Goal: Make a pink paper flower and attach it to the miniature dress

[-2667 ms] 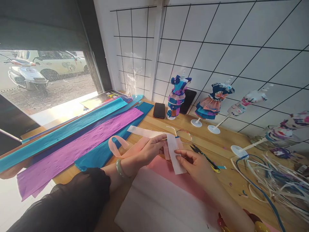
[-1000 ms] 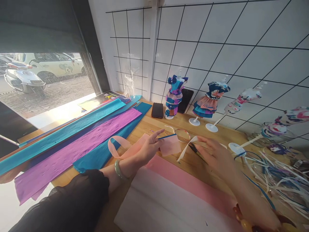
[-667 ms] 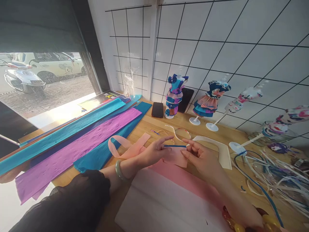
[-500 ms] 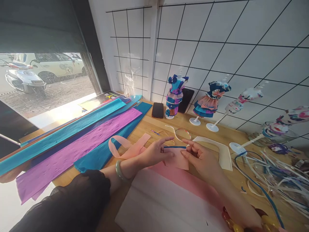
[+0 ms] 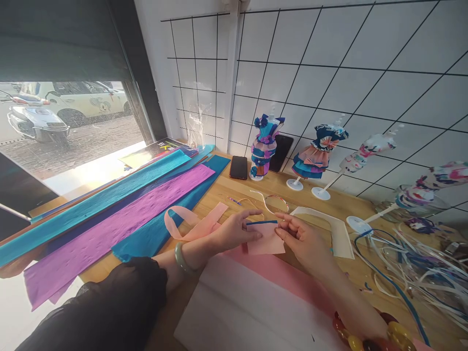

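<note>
My left hand [image 5: 234,230] and my right hand [image 5: 305,241] together pinch a small pink paper piece [image 5: 266,240] with a thin blue strip along its top edge, held just above the wooden table [image 5: 234,191]. The left thumb and fingers grip its left side, the right fingertips its right side. A peach ribbon loop [image 5: 190,223] lies by my left wrist. A white paper strip [image 5: 338,233] lies on the table to the right of my right hand.
Long blue [image 5: 91,207] and purple crepe paper sheets [image 5: 109,226] lie at the left. Pink [image 5: 292,282] and white sheets [image 5: 241,312] lie near me. Paper-dressed mannequins [image 5: 265,141] and two phones [image 5: 240,166] stand along the tiled wall. A wire ring [image 5: 277,201] lies ahead; ribbon scraps [image 5: 409,268] are piled at the right.
The white strip has left my hands and lies on the table at the right. My right hand reached right, then came back to pinch the pink piece beside my left hand.
</note>
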Demonstrator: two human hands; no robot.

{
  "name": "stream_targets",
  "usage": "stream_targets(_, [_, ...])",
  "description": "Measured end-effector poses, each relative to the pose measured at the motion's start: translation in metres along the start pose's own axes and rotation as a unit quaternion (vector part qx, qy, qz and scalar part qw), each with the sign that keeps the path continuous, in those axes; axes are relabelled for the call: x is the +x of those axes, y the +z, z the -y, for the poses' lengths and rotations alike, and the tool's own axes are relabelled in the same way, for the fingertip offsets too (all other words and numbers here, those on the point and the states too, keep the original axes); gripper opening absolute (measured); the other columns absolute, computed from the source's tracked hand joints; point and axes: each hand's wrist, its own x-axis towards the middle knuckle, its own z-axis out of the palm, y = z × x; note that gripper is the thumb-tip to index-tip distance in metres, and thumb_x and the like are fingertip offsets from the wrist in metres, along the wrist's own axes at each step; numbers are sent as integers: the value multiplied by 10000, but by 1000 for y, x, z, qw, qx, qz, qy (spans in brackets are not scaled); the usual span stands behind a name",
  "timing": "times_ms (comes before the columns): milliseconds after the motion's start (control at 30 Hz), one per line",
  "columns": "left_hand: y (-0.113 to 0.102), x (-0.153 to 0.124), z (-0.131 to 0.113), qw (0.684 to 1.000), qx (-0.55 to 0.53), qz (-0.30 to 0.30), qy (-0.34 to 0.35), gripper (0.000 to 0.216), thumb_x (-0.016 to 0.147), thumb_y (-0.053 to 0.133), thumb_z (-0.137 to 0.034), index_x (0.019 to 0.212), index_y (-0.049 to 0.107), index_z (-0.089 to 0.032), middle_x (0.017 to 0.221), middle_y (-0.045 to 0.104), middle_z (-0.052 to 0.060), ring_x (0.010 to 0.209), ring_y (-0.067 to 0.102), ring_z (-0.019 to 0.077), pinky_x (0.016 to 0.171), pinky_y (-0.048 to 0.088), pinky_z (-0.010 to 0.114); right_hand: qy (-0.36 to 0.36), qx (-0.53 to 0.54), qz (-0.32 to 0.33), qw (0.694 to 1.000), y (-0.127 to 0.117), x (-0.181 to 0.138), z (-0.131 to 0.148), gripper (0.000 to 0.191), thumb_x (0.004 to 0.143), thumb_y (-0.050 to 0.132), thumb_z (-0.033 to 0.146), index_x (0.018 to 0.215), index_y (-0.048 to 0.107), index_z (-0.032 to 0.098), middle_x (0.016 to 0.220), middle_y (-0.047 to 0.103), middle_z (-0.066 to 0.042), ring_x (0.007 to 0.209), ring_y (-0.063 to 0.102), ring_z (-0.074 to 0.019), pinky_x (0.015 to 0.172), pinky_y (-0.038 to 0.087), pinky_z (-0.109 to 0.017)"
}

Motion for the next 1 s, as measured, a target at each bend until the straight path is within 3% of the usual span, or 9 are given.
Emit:
stream_targets(300, [-2,2,1,999,-31,-19,-9,563,677,683,-270,1201,509,-158,661,579,0,566,520,85,480,386,165,12,-2,-3,1000,1,-2,4,438,739,572,412,1101,557,166,831,656,-54,774,595,-193,692,447,-314])
stream_targets(467, [-2,3,4,998,-64,-3,-16,604,668,693,-300,1219,489,-160,826,642,59,700,603,144,589,473,236,10,-25,16,1000,4,-2,0,456,752,552,361,1157,510,156,814,631,-29,684,557,-151,618,432,-274])
stream_targets(633, [-3,5,5,998,-54,-23,-13,568,678,680,-297,1196,504,-149,785,641,55,675,606,145,576,474,243,-16,-99,-17,995,-5,0,-2,376,784,477,288,1140,532,180,815,647,-27,749,595,-170,713,456,-307])
stream_targets(700, [-4,6,6,997,-72,-34,-12,565,694,664,-300,1208,481,-154,779,641,50,653,604,140,559,474,243,-41,-180,-40,982,-14,1,-5,355,792,432,230,1124,552,197,897,658,-38,813,603,-182,749,456,-323])
stream_targets(833, [-7,9,10,993,-86,-82,-13,554,723,638,-311,1227,456,-171,794,638,51,653,598,135,522,455,219,-102,-361,-34,926,-25,3,-11,403,754,359,81,1024,638,189,1001,637,-76,904,578,-213,750,450,-338])
stream_targets(1000, [-10,9,9,989,-77,-128,-17,541,734,632,-300,1230,471,-154,838,639,68,705,594,134,564,453,213,-116,-406,-10,906,-18,6,-21,370,741,409,102,976,684,180,837,629,-99,798,578,-241,663,453,-346])
